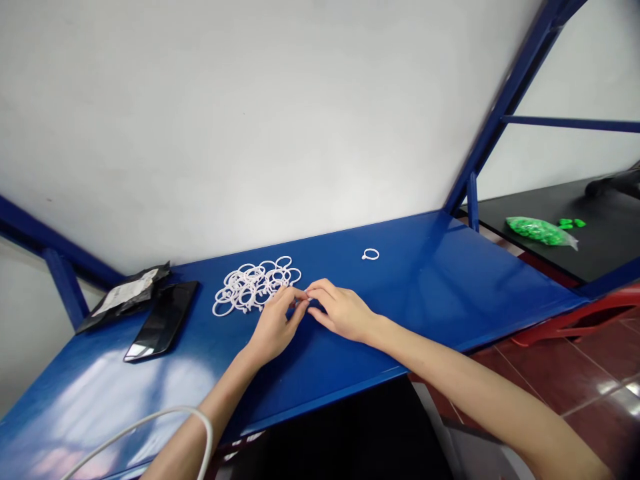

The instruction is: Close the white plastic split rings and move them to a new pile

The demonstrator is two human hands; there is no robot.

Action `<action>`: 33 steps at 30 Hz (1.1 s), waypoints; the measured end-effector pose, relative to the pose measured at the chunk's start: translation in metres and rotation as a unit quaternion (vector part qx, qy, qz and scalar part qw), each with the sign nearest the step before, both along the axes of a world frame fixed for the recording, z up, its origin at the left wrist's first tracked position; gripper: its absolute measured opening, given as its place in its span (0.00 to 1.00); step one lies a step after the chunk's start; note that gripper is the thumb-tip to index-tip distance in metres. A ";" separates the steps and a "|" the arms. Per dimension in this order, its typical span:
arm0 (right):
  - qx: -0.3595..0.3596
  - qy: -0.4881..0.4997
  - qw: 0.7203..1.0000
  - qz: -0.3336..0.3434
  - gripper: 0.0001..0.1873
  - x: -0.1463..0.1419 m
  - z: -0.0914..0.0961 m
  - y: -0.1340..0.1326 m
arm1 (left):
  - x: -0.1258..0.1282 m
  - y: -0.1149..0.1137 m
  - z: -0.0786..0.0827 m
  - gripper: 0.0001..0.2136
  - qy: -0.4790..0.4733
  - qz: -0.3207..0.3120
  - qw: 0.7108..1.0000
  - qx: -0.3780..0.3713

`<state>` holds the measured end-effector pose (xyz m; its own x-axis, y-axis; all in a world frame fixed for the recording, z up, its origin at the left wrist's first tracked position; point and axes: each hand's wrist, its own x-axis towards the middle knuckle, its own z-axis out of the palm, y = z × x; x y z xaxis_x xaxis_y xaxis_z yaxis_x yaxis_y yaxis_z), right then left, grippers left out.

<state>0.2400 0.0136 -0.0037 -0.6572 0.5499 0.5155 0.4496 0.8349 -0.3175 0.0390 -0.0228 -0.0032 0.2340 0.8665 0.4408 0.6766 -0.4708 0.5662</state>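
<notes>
Rings [255, 275], knobbed, on glossy tabletop [425, 287]

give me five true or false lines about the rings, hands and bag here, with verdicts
1. A lone white ring lies apart from the ring pile. True.
2. The ring pile is on the black surface. False: it is on the blue table.
3. The left hand and right hand have their fingertips close together. True.
4. The lone ring lies left of the pile. False: it lies to the right.
5. All the green pieces are bagged. False: some lie beside the bag.
</notes>
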 end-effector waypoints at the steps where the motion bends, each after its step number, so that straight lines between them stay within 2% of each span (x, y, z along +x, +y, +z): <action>1: -0.026 0.021 0.999 0.009 0.10 -0.001 -0.001 0.000 | 0.001 -0.001 0.000 0.07 -0.025 -0.005 0.999 -0.034; 4: -0.128 0.108 0.986 0.012 0.08 0.004 -0.001 0.007 | 0.006 -0.003 -0.002 0.09 -0.113 -0.036 0.986 -0.118; 6: -0.209 0.172 0.963 0.008 0.09 0.006 0.001 0.011 | 0.008 -0.003 -0.002 0.12 -0.191 -0.051 0.969 -0.149; 8: -0.289 0.222 0.931 0.011 0.10 0.006 0.003 0.012 | 0.008 -0.003 -0.001 0.14 -0.255 -0.044 0.953 -0.157; 10: -0.346 0.246 0.905 0.025 0.12 0.005 0.003 0.010 | 0.006 -0.002 0.002 0.12 -0.276 -0.023 0.948 -0.154; 12: -0.366 0.239 0.899 0.039 0.12 0.003 0.003 0.008 | 0.003 -0.001 0.005 0.10 -0.268 -0.009 0.952 -0.150; 17: -0.325 0.163 0.930 0.048 0.09 0.004 0.003 0.003 | 0.003 0.000 0.005 0.11 -0.227 -0.006 0.962 -0.155; 23: -0.253 0.105 0.962 0.017 0.08 0.003 0.004 -0.001 | 0.006 -0.002 -0.002 0.10 -0.173 0.018 0.977 -0.121; 26: -0.226 0.096 0.969 0.023 0.08 0.004 0.004 -0.003 | 0.008 -0.004 -0.005 0.09 -0.152 0.022 0.984 -0.090; 33: -0.186 0.044 0.980 0.060 0.09 0.009 0.002 -0.002 | 0.007 -0.007 -0.014 0.07 -0.073 -0.028 0.997 -0.009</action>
